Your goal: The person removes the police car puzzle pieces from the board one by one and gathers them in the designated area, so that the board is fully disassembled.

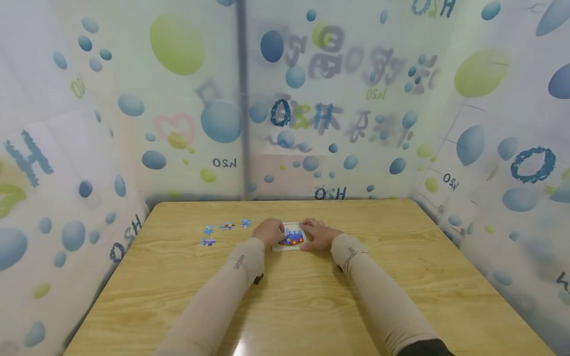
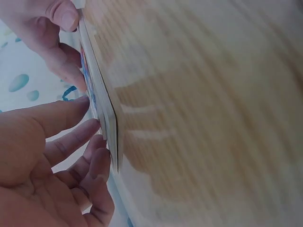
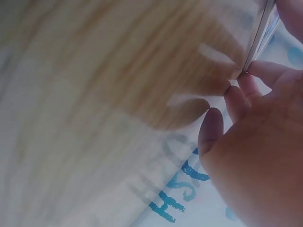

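A small jigsaw puzzle (image 1: 292,238) in a white-rimmed board lies flat on the table, its picture blue with red and yellow. My left hand (image 1: 269,232) is at the board's left end. In the left wrist view its thumb and index fingertips meet the picture side of the puzzle board (image 2: 108,111), while other bent fingers touch the side edge; whether a loose piece is between them is hidden. The right hand (image 1: 319,234) grips the board's right end, thumb at the near corner. In the right wrist view, that hand (image 3: 258,137) has its fingertips along the board edge (image 3: 258,40).
Several loose blue puzzle pieces (image 1: 208,242) lie to the left of the left hand, one of them a piece with red and yellow (image 1: 227,226). The wooden table (image 1: 303,306) meets a patterned curtain (image 1: 187,163) at the back and sides.
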`<state>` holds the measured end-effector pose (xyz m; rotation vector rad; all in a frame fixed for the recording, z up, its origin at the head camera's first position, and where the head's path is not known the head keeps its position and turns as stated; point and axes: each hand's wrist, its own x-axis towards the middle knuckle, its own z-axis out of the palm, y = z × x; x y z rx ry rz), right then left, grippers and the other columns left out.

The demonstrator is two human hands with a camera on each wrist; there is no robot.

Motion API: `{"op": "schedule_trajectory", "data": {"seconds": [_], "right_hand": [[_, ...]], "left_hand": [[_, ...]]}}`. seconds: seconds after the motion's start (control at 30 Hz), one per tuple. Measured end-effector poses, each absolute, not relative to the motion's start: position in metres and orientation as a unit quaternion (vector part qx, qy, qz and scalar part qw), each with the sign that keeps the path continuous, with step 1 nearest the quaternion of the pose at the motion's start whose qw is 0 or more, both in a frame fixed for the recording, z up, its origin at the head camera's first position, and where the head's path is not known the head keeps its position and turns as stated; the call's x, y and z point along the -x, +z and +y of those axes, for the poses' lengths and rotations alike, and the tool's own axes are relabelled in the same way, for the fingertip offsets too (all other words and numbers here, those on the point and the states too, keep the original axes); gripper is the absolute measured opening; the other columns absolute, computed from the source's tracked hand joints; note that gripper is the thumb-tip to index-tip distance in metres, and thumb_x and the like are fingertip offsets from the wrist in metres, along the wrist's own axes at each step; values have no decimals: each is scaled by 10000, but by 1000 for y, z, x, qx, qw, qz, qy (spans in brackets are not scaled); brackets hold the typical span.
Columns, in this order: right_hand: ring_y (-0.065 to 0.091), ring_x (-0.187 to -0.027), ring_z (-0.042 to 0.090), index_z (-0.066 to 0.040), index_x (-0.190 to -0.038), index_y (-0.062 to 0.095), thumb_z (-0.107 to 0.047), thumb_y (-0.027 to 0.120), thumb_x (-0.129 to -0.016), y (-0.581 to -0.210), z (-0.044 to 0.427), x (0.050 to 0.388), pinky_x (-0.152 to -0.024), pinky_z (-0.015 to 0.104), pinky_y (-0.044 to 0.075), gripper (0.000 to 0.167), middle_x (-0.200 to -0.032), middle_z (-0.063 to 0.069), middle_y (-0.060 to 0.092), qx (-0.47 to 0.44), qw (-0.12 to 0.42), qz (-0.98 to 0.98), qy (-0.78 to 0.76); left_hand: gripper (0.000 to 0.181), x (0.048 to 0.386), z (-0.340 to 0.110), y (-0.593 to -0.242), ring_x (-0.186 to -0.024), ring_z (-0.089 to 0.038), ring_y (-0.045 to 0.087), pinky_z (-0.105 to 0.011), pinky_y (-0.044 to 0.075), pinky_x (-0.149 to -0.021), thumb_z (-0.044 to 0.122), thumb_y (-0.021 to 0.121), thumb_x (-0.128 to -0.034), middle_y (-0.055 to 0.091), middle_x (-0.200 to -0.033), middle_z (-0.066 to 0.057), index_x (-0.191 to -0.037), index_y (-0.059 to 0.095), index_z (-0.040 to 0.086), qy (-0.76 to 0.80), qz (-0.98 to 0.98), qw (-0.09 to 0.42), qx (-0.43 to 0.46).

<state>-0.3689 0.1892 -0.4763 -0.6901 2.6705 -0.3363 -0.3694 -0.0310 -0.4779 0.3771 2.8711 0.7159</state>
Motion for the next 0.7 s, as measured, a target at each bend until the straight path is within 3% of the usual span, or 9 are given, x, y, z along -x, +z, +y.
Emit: {"op": "schedule_trajectory", "data": {"seconds": [0.13,0.43,0.7], "right_hand": [[185,-1500,349,-125,-1620,233,-534,580,-994,-484,190,377,-1200,588,211,825,-1642,108,201,244,178,945,-125],[266,-1431,417,-9,-1536,349,-339,463,-1083,-480,178,378,-1202,528,245,572,-1565,227,270,224,156,952,-135],[393,-1296,359,-20,-1334,497,-353,580,-1035,-483,166,379,-1131,458,357,455,-1451,186,404,177,129,966,-135]], "left_hand": [[129,367,-27,-476,-904,-209,622,-410,534,-860,170,729,-927,679,-953,-22,-1023,719,84,243,959,83,-116],[155,362,-26,-471,-915,-199,621,-378,542,-847,168,746,-927,687,-1005,-24,-1054,723,81,242,960,82,-113],[189,362,-27,-469,-961,-223,632,-391,549,-859,173,756,-922,696,-1062,-53,-1078,717,73,241,959,88,-117]]}}
